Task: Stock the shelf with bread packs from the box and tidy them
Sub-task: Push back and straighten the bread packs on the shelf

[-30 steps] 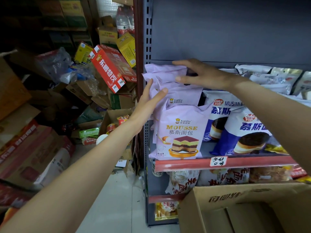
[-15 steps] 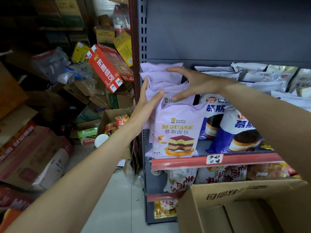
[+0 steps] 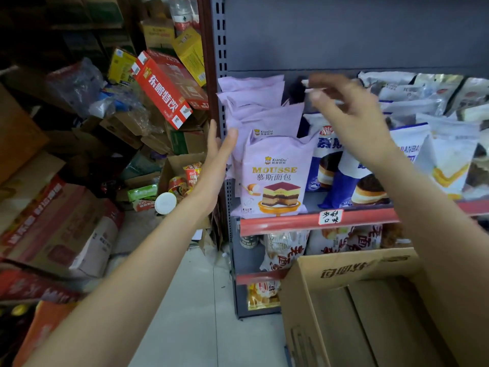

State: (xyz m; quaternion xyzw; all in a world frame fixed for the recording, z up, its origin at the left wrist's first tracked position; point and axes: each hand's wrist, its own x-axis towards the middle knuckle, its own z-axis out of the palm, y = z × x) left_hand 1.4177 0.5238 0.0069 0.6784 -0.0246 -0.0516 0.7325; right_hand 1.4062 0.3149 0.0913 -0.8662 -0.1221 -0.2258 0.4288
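A row of lilac mousse bread packs (image 3: pixel 274 178) stands at the left end of the red-edged shelf (image 3: pixel 277 225). My left hand (image 3: pixel 217 157) lies flat with straight fingers against the left side of that row. My right hand (image 3: pixel 346 112) hovers blurred above the blue and white bread packs (image 3: pixel 325 160), fingers loosely spread, holding nothing. More white packs (image 3: pixel 434 102) fill the shelf to the right. The cardboard box (image 3: pixel 352 268) sits open at bottom right; its visible inside shows only cardboard.
A grey upright post (image 3: pixel 221 49) bounds the shelf on the left. Lower shelves hold more bagged goods (image 3: pixel 285 250). To the left lies a heap of cartons, a red box (image 3: pixel 164 94) and snack packets above a pale floor (image 3: pixel 185 300).
My right hand has lifted off the top of the lilac packs and moved right, over the blue and white packs. My left hand stays against the lilac row's side.
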